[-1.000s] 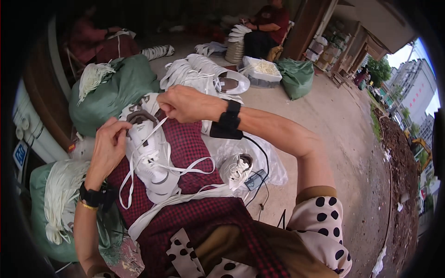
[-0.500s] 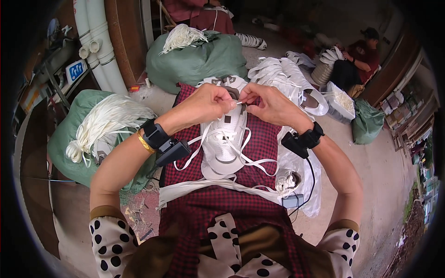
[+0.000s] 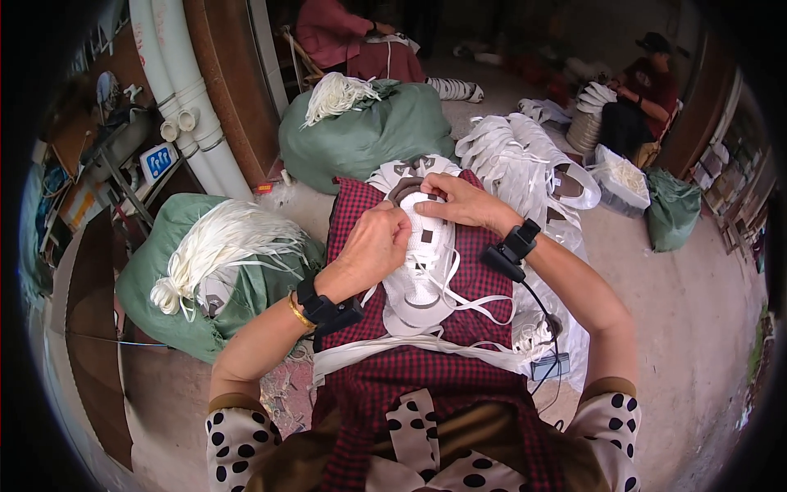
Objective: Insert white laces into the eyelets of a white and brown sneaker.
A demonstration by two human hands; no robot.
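- Bottom centre: a red-and-black checked apron [image 3: 484, 275] covers the wearer's lap, with a band of white laces [image 3: 484, 353] lying across it.
- Centre: a white shoe [image 3: 420, 283] lies on the apron, toe toward the wearer, its loose lace [image 3: 484, 307] looping to the right.
- Left of the shoe's tongue: the left hand [image 3: 377, 246], fingers curled in close; whether they pinch a lace cannot be told.
- At the top of the tongue: the right hand [image 3: 466, 203], thumb and bent fingers near each other against the shoe; its grip is unclear.
- Right of the lap: crumpled clear plastic [image 3: 578, 344] and a small grey box [image 3: 549, 366].
- Left: a green sack [image 3: 152, 254] topped by a bundle of white laces [image 3: 234, 238].
- Upper centre: another bulging green sack [image 3: 373, 139]; to its right, a row of white shoes [image 3: 504, 156].
- Upper right: a tub of pale laces [image 3: 627, 197] beside a smaller green sack [image 3: 672, 209].
- Far back: one seated person in pink [image 3: 332, 37], top centre-left; another in a dark cap [image 3: 652, 94], upper right.
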